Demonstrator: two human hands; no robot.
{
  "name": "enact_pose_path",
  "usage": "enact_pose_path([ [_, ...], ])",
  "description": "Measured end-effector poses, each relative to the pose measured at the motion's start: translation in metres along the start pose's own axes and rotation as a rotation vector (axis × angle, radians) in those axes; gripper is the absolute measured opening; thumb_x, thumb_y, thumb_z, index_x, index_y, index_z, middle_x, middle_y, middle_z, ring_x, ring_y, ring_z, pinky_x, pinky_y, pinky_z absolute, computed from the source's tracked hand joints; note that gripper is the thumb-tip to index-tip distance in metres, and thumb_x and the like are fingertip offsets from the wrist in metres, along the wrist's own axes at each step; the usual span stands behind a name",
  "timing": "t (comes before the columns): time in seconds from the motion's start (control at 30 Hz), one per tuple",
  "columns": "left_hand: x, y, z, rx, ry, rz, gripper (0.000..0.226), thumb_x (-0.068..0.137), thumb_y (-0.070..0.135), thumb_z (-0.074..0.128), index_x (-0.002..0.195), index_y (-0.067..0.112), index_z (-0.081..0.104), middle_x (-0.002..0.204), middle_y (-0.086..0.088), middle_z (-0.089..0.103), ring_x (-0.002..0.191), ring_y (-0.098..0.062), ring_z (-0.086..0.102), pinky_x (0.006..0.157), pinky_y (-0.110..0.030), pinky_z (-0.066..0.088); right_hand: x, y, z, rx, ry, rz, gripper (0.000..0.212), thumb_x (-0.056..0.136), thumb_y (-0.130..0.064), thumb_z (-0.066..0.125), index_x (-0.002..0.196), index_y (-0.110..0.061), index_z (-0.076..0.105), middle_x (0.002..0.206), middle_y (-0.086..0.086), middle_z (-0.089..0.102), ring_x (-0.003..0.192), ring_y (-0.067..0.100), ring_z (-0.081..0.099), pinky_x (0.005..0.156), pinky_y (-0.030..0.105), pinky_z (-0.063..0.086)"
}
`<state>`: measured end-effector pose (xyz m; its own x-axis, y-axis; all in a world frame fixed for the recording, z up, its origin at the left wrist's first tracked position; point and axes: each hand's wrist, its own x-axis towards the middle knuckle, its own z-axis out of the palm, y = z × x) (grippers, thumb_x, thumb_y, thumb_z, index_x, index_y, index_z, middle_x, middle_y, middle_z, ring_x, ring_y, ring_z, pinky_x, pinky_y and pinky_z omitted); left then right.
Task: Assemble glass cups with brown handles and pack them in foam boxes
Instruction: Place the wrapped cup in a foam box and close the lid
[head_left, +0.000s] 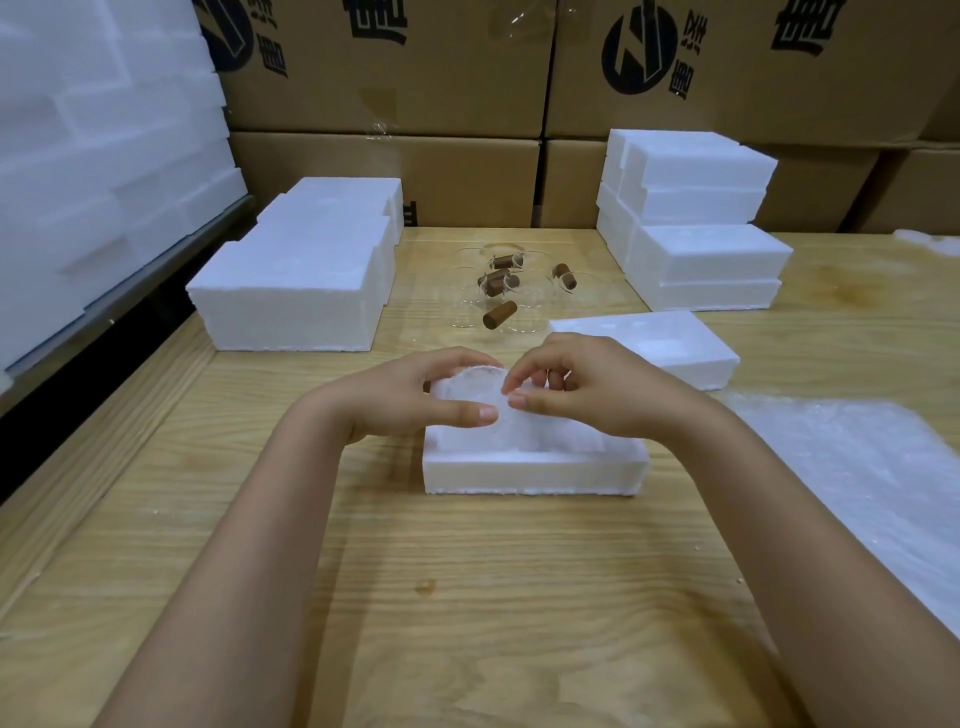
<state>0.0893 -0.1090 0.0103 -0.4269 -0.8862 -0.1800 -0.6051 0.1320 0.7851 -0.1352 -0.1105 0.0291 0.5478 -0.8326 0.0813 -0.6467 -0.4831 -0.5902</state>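
An open white foam box (530, 470) lies on the wooden table in front of me. Over its left half I hold a round object wrapped in white bubble sheet (475, 389). My left hand (415, 400) grips the wrapped object from the left, thumb along its front. My right hand (576, 389) pinches the wrap at its right edge with thumb and fingertips. Behind them, several glass cups with brown handles (501, 291) lie loose on the table. What is inside the wrap is hidden.
A foam lid (654, 345) lies just behind the right hand. Closed foam boxes stand at the back left (291, 291) and stacked at the back right (701, 249). A bubble sheet (862, 467) covers the table's right side. Cardboard cartons (389, 171) wall the back.
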Motion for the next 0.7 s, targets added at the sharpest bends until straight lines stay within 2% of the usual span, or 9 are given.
enact_pose_path([
  [0.1,0.002,0.001,0.002,-0.032,0.042,-0.006,0.061,0.061,0.064,0.07,0.119,0.055,0.053,0.12,0.037,0.049,0.116,0.01,0.043,0.09,-0.018,0.037,-0.001,0.016,-0.017,0.119,0.264,0.0,0.013,0.09,-0.029,0.062,0.092,-0.042,0.065,0.097,-0.014,0.059,0.081,0.004,0.057,0.072,0.01,0.044],
  [0.17,0.003,0.002,0.003,-0.039,0.068,-0.003,0.06,0.062,0.065,0.067,0.118,0.056,0.052,0.116,0.04,0.045,0.107,0.016,0.041,0.084,-0.012,0.035,-0.005,0.041,-0.03,-0.075,0.46,0.098,0.024,0.093,-0.015,0.055,0.104,-0.033,0.066,0.103,-0.011,0.058,0.09,0.009,0.055,0.077,0.01,0.039],
  [0.23,0.004,0.004,0.004,-0.043,0.075,-0.006,0.057,0.062,0.066,0.066,0.116,0.059,0.05,0.115,0.041,0.043,0.104,0.017,0.04,0.082,-0.011,0.033,-0.01,0.07,-0.036,-0.372,0.348,0.317,0.038,0.091,-0.006,0.05,0.123,-0.026,0.06,0.124,-0.003,0.056,0.114,0.022,0.047,0.094,0.027,0.037],
  [0.3,0.004,0.003,0.004,-0.041,0.078,-0.009,0.06,0.062,0.066,0.065,0.119,0.059,0.049,0.12,0.036,0.044,0.112,0.008,0.041,0.09,-0.018,0.033,-0.015,0.089,-0.031,-0.53,0.161,0.477,0.048,0.09,-0.008,0.046,0.133,-0.028,0.051,0.136,-0.001,0.05,0.123,0.028,0.039,0.1,0.039,0.032],
  [0.37,0.004,0.003,0.004,-0.036,0.076,-0.002,0.068,0.061,0.067,0.064,0.126,0.057,0.046,0.124,0.035,0.041,0.119,0.003,0.036,0.094,-0.02,0.031,-0.017,0.096,-0.024,-0.592,0.155,0.485,0.047,0.092,-0.011,0.044,0.134,-0.031,0.048,0.128,0.001,0.053,0.118,0.028,0.042,0.094,0.04,0.031],
  [0.47,0.003,0.0,0.002,-0.07,0.056,-0.006,0.073,0.062,0.07,0.062,0.13,0.06,0.039,0.128,0.032,0.037,0.122,0.005,0.032,0.093,-0.018,0.03,-0.016,0.094,-0.025,-0.627,0.278,0.465,0.037,0.093,-0.015,0.049,0.128,-0.027,0.054,0.115,0.003,0.059,0.111,0.028,0.048,0.088,0.04,0.033],
  [0.53,0.003,-0.002,-0.001,-0.12,0.076,-0.029,0.073,0.066,0.074,0.059,0.133,0.058,0.038,0.129,0.028,0.042,0.123,0.002,0.038,0.099,-0.025,0.033,-0.016,0.089,-0.032,-0.611,0.407,0.448,0.032,0.092,-0.016,0.051,0.124,-0.023,0.056,0.113,0.006,0.059,0.109,0.031,0.05,0.086,0.042,0.036],
  [0.6,0.005,-0.002,-0.002,-0.172,0.123,-0.035,0.076,0.066,0.079,0.058,0.136,0.054,0.039,0.119,0.038,0.05,0.117,0.006,0.046,0.098,-0.029,0.039,-0.017,0.08,-0.042,-0.505,0.56,0.355,0.029,0.092,-0.017,0.054,0.121,-0.019,0.056,0.112,0.007,0.06,0.106,0.031,0.052,0.084,0.042,0.042],
  [0.7,0.008,-0.001,0.002,-0.253,0.246,-0.003,0.07,0.064,0.08,0.059,0.127,0.052,0.047,0.11,0.035,0.062,0.112,0.01,0.052,0.09,-0.026,0.045,-0.016,0.058,-0.05,-0.082,0.722,0.178,0.022,0.09,-0.019,0.061,0.111,-0.025,0.057,0.104,-0.011,0.062,0.094,0.005,0.055,0.073,0.02,0.039],
])
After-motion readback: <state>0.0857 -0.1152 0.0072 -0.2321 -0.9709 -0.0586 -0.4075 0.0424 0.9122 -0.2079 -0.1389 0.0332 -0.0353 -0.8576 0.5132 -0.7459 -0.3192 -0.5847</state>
